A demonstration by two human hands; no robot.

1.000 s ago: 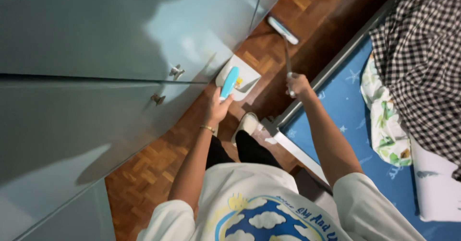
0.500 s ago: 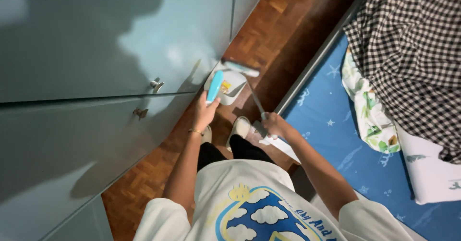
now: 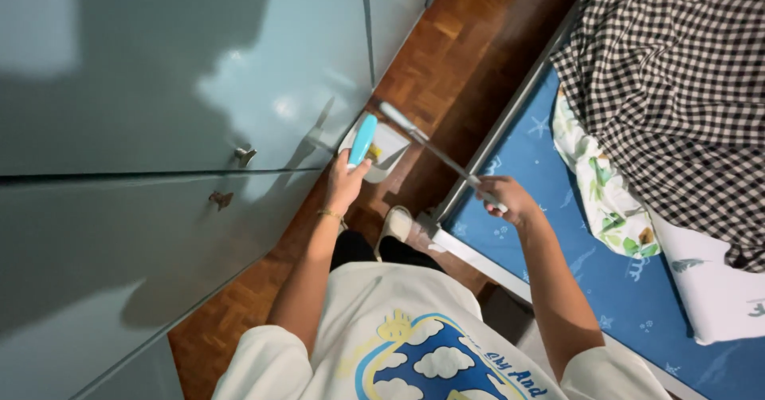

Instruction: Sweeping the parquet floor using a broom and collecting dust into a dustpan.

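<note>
Brush (image 3: 430,147) swung nearer one dustpan (image 3: 373,150), two hands — left hand (image 3: 347,183), right hand (image 3: 504,199) — fingers gripping handles

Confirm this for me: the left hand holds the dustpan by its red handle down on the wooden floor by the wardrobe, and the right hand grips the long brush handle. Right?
Not quite. In the head view the dustpan handle is light blue, not red. The rest stands: the left hand holds it down on the wooden floor by the wardrobe, and the right hand grips the long brush handle.
</note>
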